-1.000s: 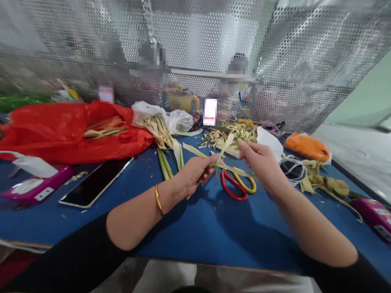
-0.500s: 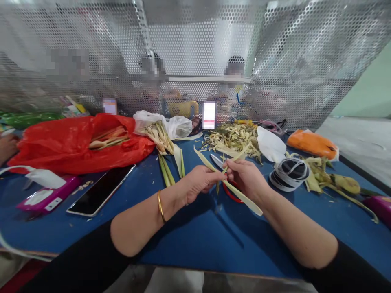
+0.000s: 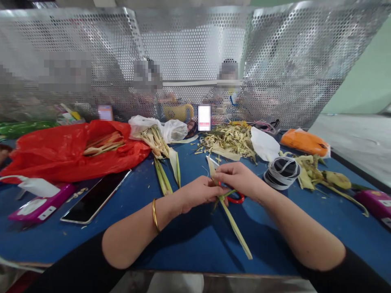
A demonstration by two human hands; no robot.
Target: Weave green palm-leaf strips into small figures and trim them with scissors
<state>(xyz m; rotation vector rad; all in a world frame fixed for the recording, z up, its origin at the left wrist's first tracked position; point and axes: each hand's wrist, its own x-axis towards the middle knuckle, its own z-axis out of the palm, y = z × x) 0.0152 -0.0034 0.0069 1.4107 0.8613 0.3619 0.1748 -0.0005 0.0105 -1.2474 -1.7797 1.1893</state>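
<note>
Half a second ago the pale strip [image 3: 236, 228] slanted across to the right, its tail end by the right forearm; now that tail hangs toward the near edge of the blue table [image 3: 183, 248], and its other end pokes out on the far side of the hands; the left hand [image 3: 198, 193] pinches the strip near its middle, thumb and fingers narrow, with a short green end jutting to the right at the crossing; the right hand [image 3: 241, 179], which a second ago was apart from the strip, is drawn in beside the left, its fingers closed on the strip's far part, though their tips are partly hidden; this reads as the strip being turned and wrapped at that crossing, with both hands needed to keep it tight; the scissors [image 3: 240, 200] lie mostly covered beneath the hands, and the wound cord [image 3: 281, 173] sits to the right, untouched
</note>
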